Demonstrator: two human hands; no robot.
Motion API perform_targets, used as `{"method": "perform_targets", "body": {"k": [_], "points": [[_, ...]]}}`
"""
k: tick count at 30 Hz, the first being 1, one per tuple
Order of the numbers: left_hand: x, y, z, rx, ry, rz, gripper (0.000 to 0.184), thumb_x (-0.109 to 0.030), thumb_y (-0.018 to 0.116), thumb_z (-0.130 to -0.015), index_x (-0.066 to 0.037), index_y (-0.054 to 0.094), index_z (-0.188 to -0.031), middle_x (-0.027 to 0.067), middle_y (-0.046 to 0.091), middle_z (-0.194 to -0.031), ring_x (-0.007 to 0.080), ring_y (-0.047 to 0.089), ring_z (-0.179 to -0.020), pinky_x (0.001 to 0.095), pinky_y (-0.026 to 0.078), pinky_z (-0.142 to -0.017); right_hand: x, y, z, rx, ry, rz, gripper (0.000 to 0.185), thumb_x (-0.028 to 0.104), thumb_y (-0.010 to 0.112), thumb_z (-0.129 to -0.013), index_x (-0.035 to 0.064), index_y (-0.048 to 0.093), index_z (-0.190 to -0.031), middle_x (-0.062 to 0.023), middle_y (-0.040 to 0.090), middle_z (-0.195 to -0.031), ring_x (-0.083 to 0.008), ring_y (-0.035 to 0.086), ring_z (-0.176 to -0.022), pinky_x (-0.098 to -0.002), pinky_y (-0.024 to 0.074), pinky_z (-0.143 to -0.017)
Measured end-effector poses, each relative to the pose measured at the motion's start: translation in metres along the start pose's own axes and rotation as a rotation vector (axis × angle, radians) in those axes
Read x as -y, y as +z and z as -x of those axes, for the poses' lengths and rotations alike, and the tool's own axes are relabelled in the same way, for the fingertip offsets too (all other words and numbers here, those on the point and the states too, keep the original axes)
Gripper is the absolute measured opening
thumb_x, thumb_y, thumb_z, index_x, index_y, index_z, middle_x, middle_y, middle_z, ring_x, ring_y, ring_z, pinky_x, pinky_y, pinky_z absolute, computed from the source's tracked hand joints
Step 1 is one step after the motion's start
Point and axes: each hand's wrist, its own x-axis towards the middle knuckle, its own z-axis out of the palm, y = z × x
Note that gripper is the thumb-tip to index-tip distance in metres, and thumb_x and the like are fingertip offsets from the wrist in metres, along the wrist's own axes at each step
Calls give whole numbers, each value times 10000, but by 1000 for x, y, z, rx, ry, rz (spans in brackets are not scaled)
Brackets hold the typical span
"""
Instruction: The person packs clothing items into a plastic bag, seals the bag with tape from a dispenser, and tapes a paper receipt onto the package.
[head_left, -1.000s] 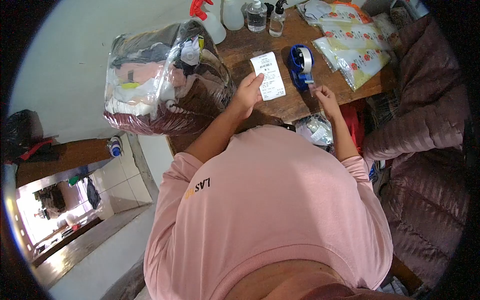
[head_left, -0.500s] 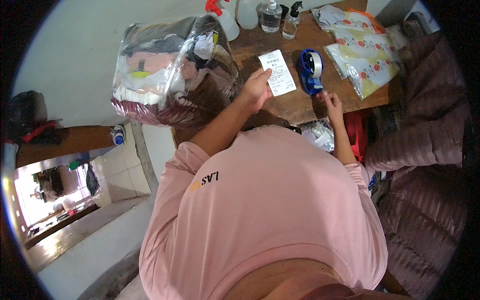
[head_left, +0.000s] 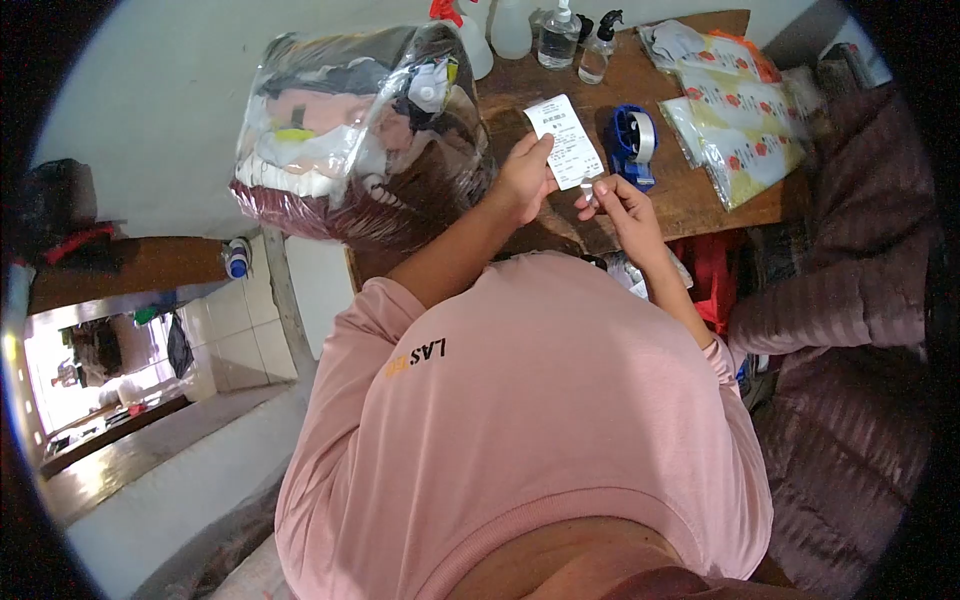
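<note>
My left hand [head_left: 526,178] grips a printed white receipt [head_left: 566,140] by its left edge, thumb on top, above the wooden table. At the receipt's lower right corner, my right hand [head_left: 622,208] is closed in a pinch on a small, pale piece of tape [head_left: 588,188]. Whether the tape touches the paper is hard to make out. Just beyond the right hand stands a blue tape dispenser [head_left: 619,150] with a roll of clear tape [head_left: 642,137]. To the left of my left hand sits a large clear plastic pack of folded clothes [head_left: 350,140].
Spray bottles [head_left: 597,50] and a pump bottle [head_left: 558,38] line the back of the wooden table [head_left: 515,90]. Flat patterned plastic packets [head_left: 745,150] lie at its right. Dark striped fabric [head_left: 830,300] hangs on the right side. A red item [head_left: 708,280] is below the table edge.
My right hand has moved left from the tape dispenser to the receipt's lower corner, carrying a piece of tape. The left hand keeps hold of the receipt. The view has shifted slightly.
</note>
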Motion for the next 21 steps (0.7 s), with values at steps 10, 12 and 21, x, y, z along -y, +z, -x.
{"method": "perform_targets", "body": {"k": [10, 12, 21], "points": [[-19, 21, 26, 129, 115, 153, 278, -157, 413, -918, -6, 453, -1148, 109, 573, -1031, 216, 583, -946, 362, 481, -812, 23, -3, 0, 6, 140, 240, 218, 198, 535, -886, -2, 544, -799, -52, 600, -752, -96, 565, -651, -229, 469, -624], [-39, 29, 40, 138, 230, 57, 265, -158, 472, -902, 8, 498, -1106, 95, 584, -1023, 186, 573, -952, 337, 455, -848, 40, -13, 0, 99, 155, 336, 216, 188, 537, -884, -5, 544, -787, -37, 575, -726, -88, 553, -660, -226, 471, -625], [-127, 5, 145, 74, 490, -242, 157, -95, 604, -812, 3, 520, -901, 50, 560, -869, 118, 556, -803, 256, 501, -643, 167, 25, -60, 536, -74, 680, 298, 261, 551, -866, 35, 490, -681, 6, 496, -607, -59, 465, -600, -215, 368, -547]]}}
